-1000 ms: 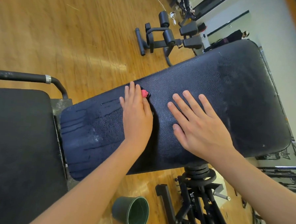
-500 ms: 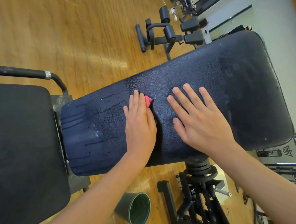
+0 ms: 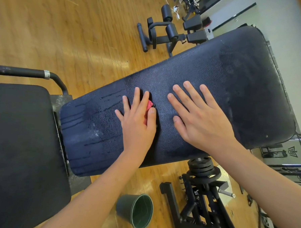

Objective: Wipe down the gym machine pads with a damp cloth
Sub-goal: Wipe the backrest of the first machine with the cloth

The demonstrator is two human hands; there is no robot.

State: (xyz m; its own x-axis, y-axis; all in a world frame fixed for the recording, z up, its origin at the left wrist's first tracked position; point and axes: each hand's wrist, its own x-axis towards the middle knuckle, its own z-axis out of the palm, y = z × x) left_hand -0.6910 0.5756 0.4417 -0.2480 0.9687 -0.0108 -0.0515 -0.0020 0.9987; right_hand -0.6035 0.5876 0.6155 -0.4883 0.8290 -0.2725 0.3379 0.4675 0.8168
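Observation:
A long dark blue bench pad (image 3: 235, 80) runs across the middle of the view. Wet streaks and droplets cover its left end. My left hand (image 3: 137, 125) lies flat on the pad with straight fingers, pressing a small red cloth (image 3: 148, 110) against it. Only a bit of the cloth shows between the fingers. My right hand (image 3: 200, 120) rests flat and spread on the pad just to the right, holding nothing.
A second black pad (image 3: 20, 150) fills the lower left, with a black handle bar (image 3: 31, 72) above it. A dark green bucket (image 3: 136, 210) stands on the wooden floor below the bench. Weight plates (image 3: 202, 167) and the black frame (image 3: 202, 203) sit lower right. Another machine (image 3: 169, 31) stands farther back.
My left hand with the red cloth has slid toward me across the pad, away from its far edge. My right hand has stayed in place.

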